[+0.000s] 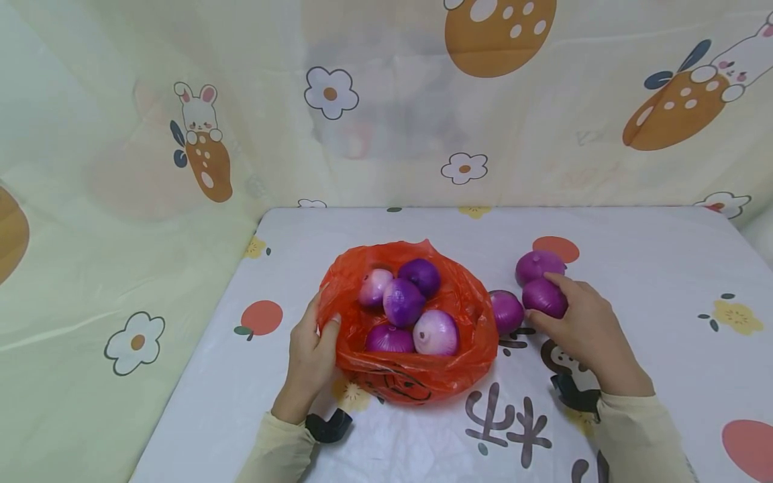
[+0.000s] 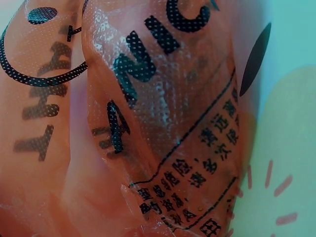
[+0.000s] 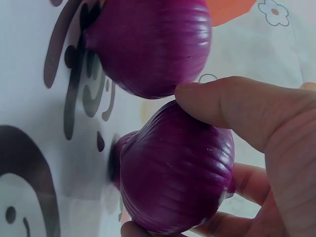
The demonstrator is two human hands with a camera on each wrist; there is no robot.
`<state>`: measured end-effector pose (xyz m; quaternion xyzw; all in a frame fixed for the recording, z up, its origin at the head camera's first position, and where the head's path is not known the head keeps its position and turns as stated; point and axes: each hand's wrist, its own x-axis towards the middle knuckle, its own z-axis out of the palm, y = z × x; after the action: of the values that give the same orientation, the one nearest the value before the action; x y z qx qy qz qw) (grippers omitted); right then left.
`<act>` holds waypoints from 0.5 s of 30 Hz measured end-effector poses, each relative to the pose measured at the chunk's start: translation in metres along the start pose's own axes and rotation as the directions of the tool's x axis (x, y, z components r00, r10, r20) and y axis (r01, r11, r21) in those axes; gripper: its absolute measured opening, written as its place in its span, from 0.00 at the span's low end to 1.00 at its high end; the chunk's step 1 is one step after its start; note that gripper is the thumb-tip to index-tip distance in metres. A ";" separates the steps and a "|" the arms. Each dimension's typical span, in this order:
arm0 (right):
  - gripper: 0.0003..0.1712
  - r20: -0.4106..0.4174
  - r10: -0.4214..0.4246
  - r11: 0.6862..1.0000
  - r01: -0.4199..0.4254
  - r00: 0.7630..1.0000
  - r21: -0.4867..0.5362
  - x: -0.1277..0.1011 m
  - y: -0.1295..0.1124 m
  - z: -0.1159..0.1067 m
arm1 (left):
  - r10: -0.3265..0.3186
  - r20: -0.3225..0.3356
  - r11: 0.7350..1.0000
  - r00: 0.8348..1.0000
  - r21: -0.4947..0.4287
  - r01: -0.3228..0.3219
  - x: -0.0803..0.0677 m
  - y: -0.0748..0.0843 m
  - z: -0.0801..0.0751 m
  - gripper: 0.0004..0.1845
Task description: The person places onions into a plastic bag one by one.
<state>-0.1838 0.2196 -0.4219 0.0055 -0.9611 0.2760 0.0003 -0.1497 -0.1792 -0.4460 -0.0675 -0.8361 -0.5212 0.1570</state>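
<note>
Right hand [image 1: 588,329] gripping onion [image 1: 545,298], left hand [image 1: 311,355] holding bag [image 1: 417,376]

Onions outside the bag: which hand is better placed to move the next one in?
Probably the right hand: it already grips a purple onion beside the orange bag, while the left hand holds the bag's rim.

Printed tablecloth [image 1: 634,255] — orange bag [image 1: 417,376], loose onions [image 1: 534,265].

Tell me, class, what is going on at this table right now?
A person sits at a table. The left hand holds the rim of an orange plastic bag with five purple onions inside. The right hand takes a grip on one purple onion beside the bag; two more lie loose nearby.
</note>
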 end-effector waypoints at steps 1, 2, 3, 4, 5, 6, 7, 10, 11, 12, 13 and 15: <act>0.50 -0.003 -0.004 1.000 0.004 1.000 0.000 0.000 -0.001 -0.001 | 0.000 0.000 1.000 1.000 -0.001 0.000 0.000 0.000 0.000 0.29; 0.50 -0.010 -0.008 1.000 0.008 1.000 0.000 -0.001 -0.002 -0.001 | -0.002 0.000 1.000 1.000 -0.002 0.002 0.000 0.000 0.000 0.29; 0.50 -0.018 -0.014 1.000 0.014 1.000 0.000 -0.001 -0.003 -0.001 | -0.001 0.000 1.000 1.000 -0.003 0.001 0.000 0.000 0.000 0.29; 0.50 -0.025 -0.018 1.000 0.018 1.000 0.000 -0.001 -0.004 -0.001 | 0.000 0.001 1.000 1.000 -0.005 0.000 0.000 0.000 0.000 0.29; 0.50 -0.033 -0.025 1.000 0.025 0.999 -0.001 -0.002 -0.005 -0.002 | 0.002 0.000 1.000 1.000 -0.007 -0.002 0.000 0.000 0.000 0.29; 0.49 -0.041 -0.031 1.000 0.030 0.999 -0.001 -0.002 -0.006 -0.002 | 0.006 -0.003 1.000 1.000 -0.009 -0.006 0.000 0.000 0.000 0.29; 0.49 -0.047 -0.035 0.999 0.035 0.998 -0.001 -0.002 -0.007 -0.003 | 0.010 -0.005 1.000 1.000 -0.011 -0.011 0.000 -0.001 0.000 0.29; 0.49 -0.066 -0.048 0.999 0.048 0.997 0.000 -0.003 -0.010 -0.005 | 0.020 -0.010 1.000 1.000 -0.012 -0.020 0.000 -0.001 0.000 0.29; 0.49 -0.072 -0.053 0.999 0.053 0.996 0.001 -0.003 -0.011 -0.006 | 0.023 -0.012 1.000 1.000 -0.011 -0.023 0.000 -0.001 0.000 0.28; 0.50 -0.075 -0.056 0.998 0.057 0.996 0.005 -0.003 -0.012 -0.007 | 0.025 -0.013 1.000 1.000 -0.010 -0.025 0.000 -0.002 0.000 0.28; 0.50 -0.081 -0.061 0.998 0.062 0.995 0.008 -0.003 -0.013 -0.008 | 0.026 -0.012 1.000 1.000 -0.011 -0.026 0.000 -0.002 0.000 0.28; 0.49 -0.091 -0.072 0.997 0.074 0.993 0.011 -0.003 -0.016 -0.009 | 0.027 -0.011 1.000 1.000 -0.011 -0.027 0.000 -0.002 0.000 0.29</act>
<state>-0.1802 0.2113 -0.4057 0.0282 -0.9573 0.2828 0.0537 -0.1505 -0.1802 -0.4478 -0.0768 -0.8314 -0.5239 0.1684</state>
